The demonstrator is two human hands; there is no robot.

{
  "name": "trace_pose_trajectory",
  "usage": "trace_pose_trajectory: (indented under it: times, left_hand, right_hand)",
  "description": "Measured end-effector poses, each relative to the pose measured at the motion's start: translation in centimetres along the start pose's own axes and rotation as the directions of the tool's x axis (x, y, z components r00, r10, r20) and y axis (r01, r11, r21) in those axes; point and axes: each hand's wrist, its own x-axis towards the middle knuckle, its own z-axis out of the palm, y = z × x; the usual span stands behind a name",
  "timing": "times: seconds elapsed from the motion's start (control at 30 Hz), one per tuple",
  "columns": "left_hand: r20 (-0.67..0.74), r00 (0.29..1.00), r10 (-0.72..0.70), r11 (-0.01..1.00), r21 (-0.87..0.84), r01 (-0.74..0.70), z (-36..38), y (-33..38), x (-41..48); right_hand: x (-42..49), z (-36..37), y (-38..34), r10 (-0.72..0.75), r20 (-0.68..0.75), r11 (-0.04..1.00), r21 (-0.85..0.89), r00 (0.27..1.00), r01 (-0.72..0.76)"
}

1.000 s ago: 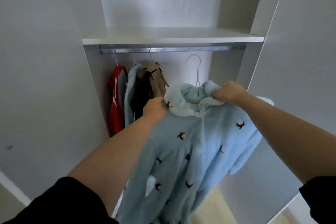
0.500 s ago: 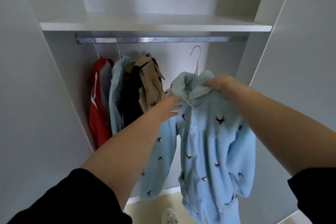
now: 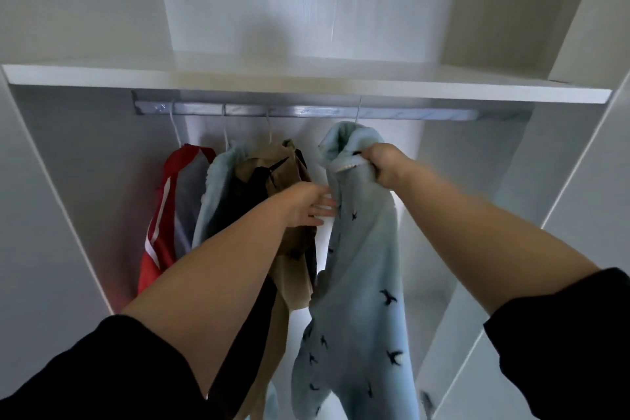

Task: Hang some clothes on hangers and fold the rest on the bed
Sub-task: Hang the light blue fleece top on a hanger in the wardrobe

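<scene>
My right hand [image 3: 383,164] clenches the fluffy blue robe [image 3: 361,249] at its collar — my left hand [image 3: 305,206], fingers straight, touches it.

Residential setting: a home clothes closet. A white laminate built-in wardrobe [image 3: 102,164] has a flat white shelf board [image 3: 306,82] over a silver metal hanging rail [image 3: 306,111]. Thin white hangers [image 3: 175,128] hook over it, bearing household clothing: a red jacket with white stripes [image 3: 163,215], a tan fabric garment [image 3: 289,153], and a pale blue fleece garment with dark bird prints [image 3: 364,249].

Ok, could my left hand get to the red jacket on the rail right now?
Probably yes. The left hand holds nothing, and the red jacket hangs uncovered at the open wardrobe front, just leftward past the tan garment.
</scene>
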Motion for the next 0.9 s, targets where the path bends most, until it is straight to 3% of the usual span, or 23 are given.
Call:
trace_pose_trajectory:
  times: [0.2,0.37,0.47,0.63,0.77,0.9]
  left_hand:
    - [-0.009,1.0,0.027,1.0,-0.01,-0.027,-1.4,1.9,4.3]
    - [-0.069,0.996,-0.063,0.997,0.032,0.065,-1.7,0.9,5.7]
    - [-0.128,0.983,-0.131,0.99,0.042,0.137,-1.6,-0.2,5.7]
    - [-0.208,0.961,-0.18,0.984,-0.042,0.176,-1.5,-0.9,4.3]
    - [-0.206,0.967,-0.148,0.988,-0.074,0.135,-0.8,-1.8,1.9]
    - [-0.261,0.965,-0.026,0.999,0.033,0.036,0.8,-2.9,-1.4]
  right_hand:
    - [5.7,2.6,-1.3,0.014,0.111,0.999,-0.05,0.994,-0.008]
    - [9.3,5.4,1.1,0.165,0.201,0.979,-0.152,0.966,-0.135]
    - [10.8,6.5,4.1,0.192,0.19,0.981,-0.053,0.963,-0.185]
    - [10.0,6.7,6.4,0.134,0.106,0.987,0.08,0.985,-0.143]
    - [6.4,5.5,7.8,0.129,0.066,0.966,0.217,0.989,-0.141]
    - [1.0,4.3,9.1,0.066,-0.014,0.96,0.274,0.998,-0.059]
